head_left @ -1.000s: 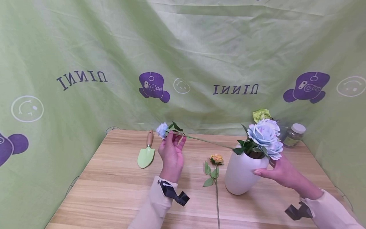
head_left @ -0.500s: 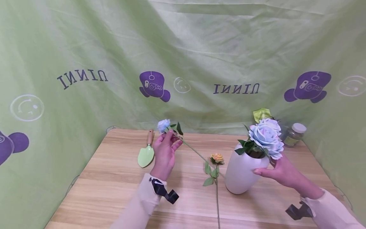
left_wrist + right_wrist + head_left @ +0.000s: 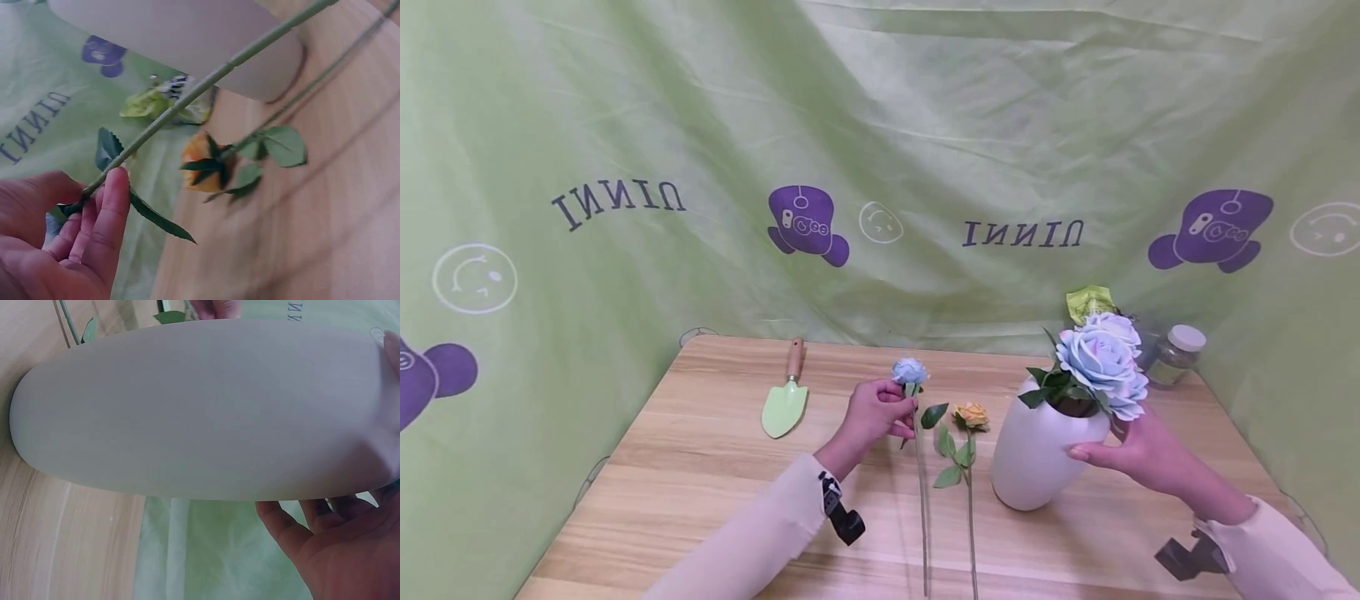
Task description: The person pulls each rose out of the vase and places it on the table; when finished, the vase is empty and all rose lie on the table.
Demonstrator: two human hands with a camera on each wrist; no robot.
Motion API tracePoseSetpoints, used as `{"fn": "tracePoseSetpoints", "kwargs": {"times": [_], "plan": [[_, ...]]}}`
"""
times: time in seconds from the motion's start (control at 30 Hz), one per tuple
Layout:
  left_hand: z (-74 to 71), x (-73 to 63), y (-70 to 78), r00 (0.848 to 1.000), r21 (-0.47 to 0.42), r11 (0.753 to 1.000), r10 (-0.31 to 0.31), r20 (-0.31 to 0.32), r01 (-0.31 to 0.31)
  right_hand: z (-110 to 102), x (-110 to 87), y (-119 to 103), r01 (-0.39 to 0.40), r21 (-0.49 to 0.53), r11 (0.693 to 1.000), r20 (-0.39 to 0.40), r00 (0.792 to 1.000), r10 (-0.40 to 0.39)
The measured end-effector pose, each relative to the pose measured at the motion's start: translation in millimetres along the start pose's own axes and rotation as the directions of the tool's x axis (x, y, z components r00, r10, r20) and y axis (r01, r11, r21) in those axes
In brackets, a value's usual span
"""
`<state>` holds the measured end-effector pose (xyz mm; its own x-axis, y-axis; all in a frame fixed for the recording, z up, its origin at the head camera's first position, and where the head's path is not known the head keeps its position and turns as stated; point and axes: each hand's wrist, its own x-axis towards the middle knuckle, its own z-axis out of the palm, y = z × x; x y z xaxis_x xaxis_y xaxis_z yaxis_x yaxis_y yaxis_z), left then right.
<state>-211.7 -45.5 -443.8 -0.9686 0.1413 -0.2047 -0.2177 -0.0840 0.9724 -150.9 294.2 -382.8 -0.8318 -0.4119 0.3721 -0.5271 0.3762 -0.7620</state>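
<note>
In the head view, my left hand (image 3: 874,417) pinches the stem of a single blue rose (image 3: 909,372) just below its bloom. The stem points toward the table's front, and in the left wrist view its green stalk (image 3: 212,76) crosses before the vase. To the right of it lies an orange-yellow rose (image 3: 972,416) with green leaves. My right hand (image 3: 1150,457) holds the upper side of a white vase (image 3: 1037,458), thumb in front, other fingers mostly hidden behind. The vase leans right in the head view. Several large blue roses (image 3: 1101,358) fill its mouth.
A green trowel (image 3: 785,410) with a wooden handle lies on the left of the wooden table (image 3: 700,467). Behind the vase stand a green packet (image 3: 1088,302) and a white-lidded jar (image 3: 1176,354). A green printed cloth (image 3: 925,150) hangs around the table.
My left hand has moved right and toward me with the blue rose. Its stem has swung from pointing at the vase to lying roughly parallel with the orange-yellow rose. My right hand stays on the vase.
</note>
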Motion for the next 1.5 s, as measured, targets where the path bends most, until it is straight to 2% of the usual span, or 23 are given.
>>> {"fn": "tracePoseSetpoints", "kwargs": {"times": [0.2,0.33,0.57,0.83,1.03,1.3,1.5], "plan": [[10.8,2.5,-13.7,0.999,0.189,0.981,-0.048,0.002,0.047,0,-0.2,0,-0.004,0.003,1.000,-0.002,1.000,0.004],[18.3,3.5,-20.4,0.998,0.258,0.965,-0.059,0.002,0.056,0,0.1,0,0.005,0.014,1.000,-0.002,1.000,-0.005],[24.2,9.0,-30.8,0.996,0.216,0.972,-0.083,-0.039,0.089,0,-0.1,1,-0.006,-0.013,1.000,0.003,1.000,0.006],[27.3,15.2,-40.4,0.990,0.124,0.985,-0.111,-0.088,0.122,0,-0.6,4,0.013,0.022,1.000,0.001,1.000,-0.013],[31.5,12.5,-40.2,0.989,0.159,0.983,-0.076,-0.125,0.095,-1,0.2,4,0.017,0.002,1.000,0.012,1.000,-0.017],[38.4,7.2,-44.6,0.992,0.244,0.968,-0.038,-0.118,0.066,-1,0.9,3,0.033,0.023,0.999,0.016,0.999,-0.033],[42.9,6.0,-52.7,0.992,0.225,0.974,0.001,-0.128,0.028,-1,1.0,4,0.044,0.043,0.998,0.023,0.999,-0.045]]}}
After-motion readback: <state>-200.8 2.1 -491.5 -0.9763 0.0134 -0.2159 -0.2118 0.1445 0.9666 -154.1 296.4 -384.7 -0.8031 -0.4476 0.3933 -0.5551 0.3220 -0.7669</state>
